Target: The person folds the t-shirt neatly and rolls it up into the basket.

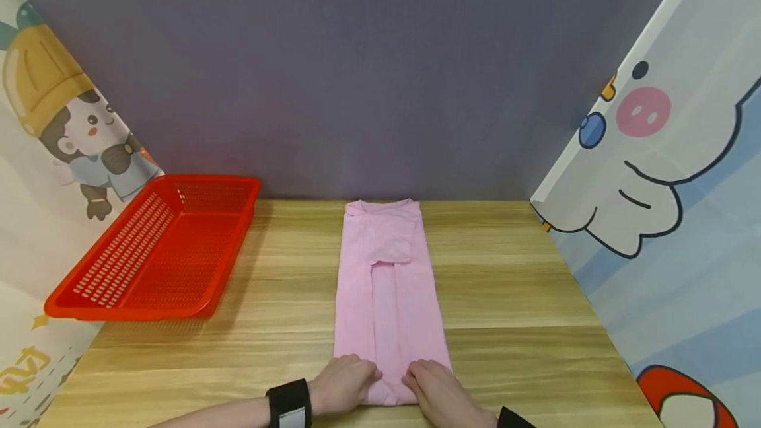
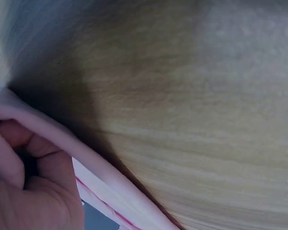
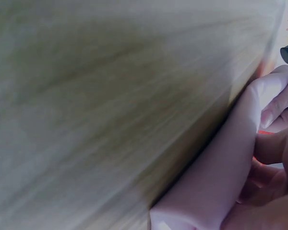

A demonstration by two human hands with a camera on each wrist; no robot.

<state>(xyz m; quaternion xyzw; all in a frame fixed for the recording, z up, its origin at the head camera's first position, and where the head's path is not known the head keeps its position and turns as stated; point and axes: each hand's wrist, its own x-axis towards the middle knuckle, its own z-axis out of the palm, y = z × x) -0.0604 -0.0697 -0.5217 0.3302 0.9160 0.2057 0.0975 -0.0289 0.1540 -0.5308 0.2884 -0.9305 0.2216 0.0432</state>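
A pink shirt point(image 1: 385, 309), folded into a long narrow strip, lies on the wooden table. Its collar is at the far end, and a folded-in sleeve point(image 1: 389, 243) crosses its upper part. At the near end my left hand point(image 1: 343, 383) grips the left corner of the hem, its fingers curled at the cloth in the left wrist view. The right corner is pinched by my right hand point(image 1: 442, 393). In the right wrist view, a rolled-looking edge of the pink cloth point(image 3: 216, 167) runs along the fingers and stands slightly off the table.
A red plastic basket point(image 1: 236, 243) with perforated sides stands at the left. The wooden table point(image 1: 505, 283) meets a grey upright panel point(image 1: 380, 78) at the back. Printed cartoon sheets flank it on the left point(image 1: 36, 230) and right point(image 1: 701, 269).
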